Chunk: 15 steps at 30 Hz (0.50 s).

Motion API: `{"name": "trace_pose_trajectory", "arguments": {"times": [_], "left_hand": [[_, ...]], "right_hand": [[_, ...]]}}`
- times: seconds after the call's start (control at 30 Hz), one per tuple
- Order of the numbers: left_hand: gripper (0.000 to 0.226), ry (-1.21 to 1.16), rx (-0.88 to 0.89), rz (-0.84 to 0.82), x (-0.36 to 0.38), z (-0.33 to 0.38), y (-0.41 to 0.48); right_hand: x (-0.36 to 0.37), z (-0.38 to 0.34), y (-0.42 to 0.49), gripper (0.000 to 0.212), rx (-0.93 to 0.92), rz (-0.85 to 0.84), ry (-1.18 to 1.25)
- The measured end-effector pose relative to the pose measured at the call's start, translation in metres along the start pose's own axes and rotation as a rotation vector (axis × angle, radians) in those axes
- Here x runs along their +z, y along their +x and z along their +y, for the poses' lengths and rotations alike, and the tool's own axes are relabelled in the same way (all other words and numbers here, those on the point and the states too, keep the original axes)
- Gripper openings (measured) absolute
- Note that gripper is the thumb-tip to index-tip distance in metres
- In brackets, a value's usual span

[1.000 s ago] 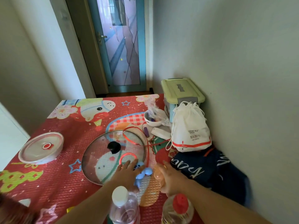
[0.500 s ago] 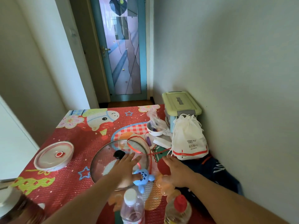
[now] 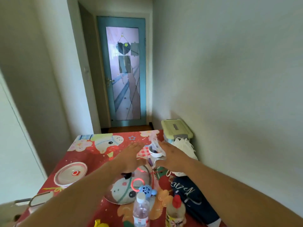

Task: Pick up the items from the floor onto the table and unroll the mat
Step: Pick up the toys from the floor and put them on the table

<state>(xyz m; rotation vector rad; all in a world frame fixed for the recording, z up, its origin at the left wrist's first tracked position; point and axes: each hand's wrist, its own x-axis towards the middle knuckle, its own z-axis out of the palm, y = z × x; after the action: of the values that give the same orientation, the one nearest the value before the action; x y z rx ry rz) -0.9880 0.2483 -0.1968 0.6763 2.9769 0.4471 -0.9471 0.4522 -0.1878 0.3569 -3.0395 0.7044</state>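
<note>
Over desk's far right edge: left hand (image 3: 129, 158) and right hand (image 3: 172, 157) spread, grasping nothing, reaching toward white bowl (image 3: 155, 153). Best cup bowl from both sides, keep level, avoid snagging red cord (image 3: 153, 173).

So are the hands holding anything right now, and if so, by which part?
Nothing is held. The left hand and right hand are both open, fingers spread, reaching toward the white bowl.
</note>
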Motion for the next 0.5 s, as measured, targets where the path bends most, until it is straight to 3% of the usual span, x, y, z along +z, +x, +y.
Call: {"name": "trace_pose_trajectory", "arguments": {"times": [0.5], "left_hand": [[0.077, -0.107, -0.162, 0.157, -0.077, 0.077, -0.162]], "right_hand": [[-0.063, -0.076, -0.102, 0.088, -0.127, 0.020, -0.076]]}}
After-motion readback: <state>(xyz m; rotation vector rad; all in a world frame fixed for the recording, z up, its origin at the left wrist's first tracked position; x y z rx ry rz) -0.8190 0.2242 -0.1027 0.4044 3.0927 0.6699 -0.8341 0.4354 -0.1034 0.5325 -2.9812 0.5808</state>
